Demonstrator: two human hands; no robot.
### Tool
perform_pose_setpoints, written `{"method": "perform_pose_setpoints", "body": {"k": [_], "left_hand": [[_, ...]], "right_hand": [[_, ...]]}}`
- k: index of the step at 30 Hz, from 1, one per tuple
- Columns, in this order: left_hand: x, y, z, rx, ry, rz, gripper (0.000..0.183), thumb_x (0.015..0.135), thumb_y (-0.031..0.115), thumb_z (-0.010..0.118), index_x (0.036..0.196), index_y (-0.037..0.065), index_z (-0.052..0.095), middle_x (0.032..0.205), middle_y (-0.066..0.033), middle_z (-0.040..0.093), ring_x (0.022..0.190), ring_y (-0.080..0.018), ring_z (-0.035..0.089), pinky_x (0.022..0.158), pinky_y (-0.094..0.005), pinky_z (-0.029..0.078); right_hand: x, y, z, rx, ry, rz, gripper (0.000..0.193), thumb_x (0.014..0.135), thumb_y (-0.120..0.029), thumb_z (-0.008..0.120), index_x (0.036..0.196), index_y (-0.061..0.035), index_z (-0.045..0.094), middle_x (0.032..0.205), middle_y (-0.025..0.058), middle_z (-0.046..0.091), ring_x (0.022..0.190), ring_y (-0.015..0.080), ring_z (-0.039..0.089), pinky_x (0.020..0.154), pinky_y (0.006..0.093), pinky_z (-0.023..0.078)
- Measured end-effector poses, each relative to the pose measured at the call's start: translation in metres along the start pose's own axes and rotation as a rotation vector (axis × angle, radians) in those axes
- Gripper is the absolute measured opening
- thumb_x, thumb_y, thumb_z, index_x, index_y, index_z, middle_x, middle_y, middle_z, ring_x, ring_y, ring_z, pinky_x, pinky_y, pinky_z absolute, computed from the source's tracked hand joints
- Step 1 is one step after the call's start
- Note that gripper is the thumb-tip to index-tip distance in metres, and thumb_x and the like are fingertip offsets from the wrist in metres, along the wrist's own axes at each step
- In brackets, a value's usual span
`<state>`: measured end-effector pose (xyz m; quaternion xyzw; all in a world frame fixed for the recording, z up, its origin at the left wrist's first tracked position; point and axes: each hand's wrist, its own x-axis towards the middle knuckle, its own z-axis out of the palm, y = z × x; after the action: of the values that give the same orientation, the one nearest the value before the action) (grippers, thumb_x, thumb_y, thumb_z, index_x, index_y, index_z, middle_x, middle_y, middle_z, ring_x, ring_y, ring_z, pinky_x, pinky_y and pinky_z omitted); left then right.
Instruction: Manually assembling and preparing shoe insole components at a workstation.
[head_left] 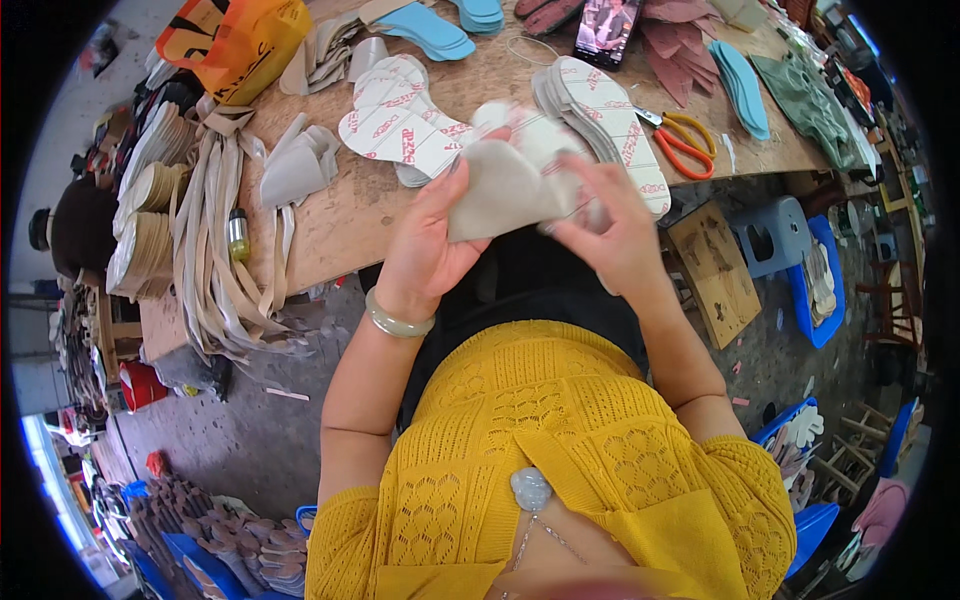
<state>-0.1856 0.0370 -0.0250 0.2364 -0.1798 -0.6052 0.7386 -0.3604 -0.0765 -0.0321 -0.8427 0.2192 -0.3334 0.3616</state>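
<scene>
My left hand (432,235) grips a smooth beige shoe-lining piece (505,190) with a curved edge, thumb on top and fingers beneath. At the piece's right end, my right hand (612,215) has its fingers curled, but motion blurs the fingertips and what they pinch. Just behind the beige piece shows a blurred white insole (535,132) with red print; I cannot tell whether it is held too. A pile of white printed insoles (405,115) lies to the left on the table, and another insole stack (610,115) to the right.
Orange-handled scissors (685,140) lie right of the stacks, below a lit phone (606,32). Beige strips (210,230) hang over the table's left edge, near a small bottle (238,235). Blue insoles (740,88) lie at the right. A blue stool (772,235) stands on the floor.
</scene>
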Motion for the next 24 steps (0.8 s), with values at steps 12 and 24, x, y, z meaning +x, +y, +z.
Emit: {"method": "perform_pose_setpoints", "body": {"k": [12, 24], "left_hand": [[0.017, -0.016, 0.009, 0.097, -0.074, 0.223, 0.054, 0.102, 0.035, 0.033, 0.149, 0.013, 0.018, 0.146, -0.0139, 0.036, 0.132, -0.0249, 0.040, 0.108, -0.0416, 0.038], [0.021, -0.028, 0.013, 0.201, -0.205, 0.336, 0.062, 0.100, 0.041, 0.034, 0.151, 0.015, 0.009, 0.152, -0.0140, 0.025, 0.134, -0.0272, 0.037, 0.107, -0.0422, 0.037]], "right_hand": [[-0.033, -0.014, 0.007, -0.041, 0.123, -0.199, 0.069, 0.065, -0.010, 0.083, 0.126, 0.0010, 0.054, 0.105, 0.0120, 0.054, 0.094, 0.0234, 0.053, 0.084, 0.0321, 0.044], [-0.037, -0.011, 0.012, 0.031, 0.099, -0.113, 0.069, 0.065, -0.008, 0.083, 0.128, -0.0005, 0.054, 0.103, 0.0113, 0.054, 0.089, 0.0204, 0.052, 0.078, 0.0287, 0.045]]}}
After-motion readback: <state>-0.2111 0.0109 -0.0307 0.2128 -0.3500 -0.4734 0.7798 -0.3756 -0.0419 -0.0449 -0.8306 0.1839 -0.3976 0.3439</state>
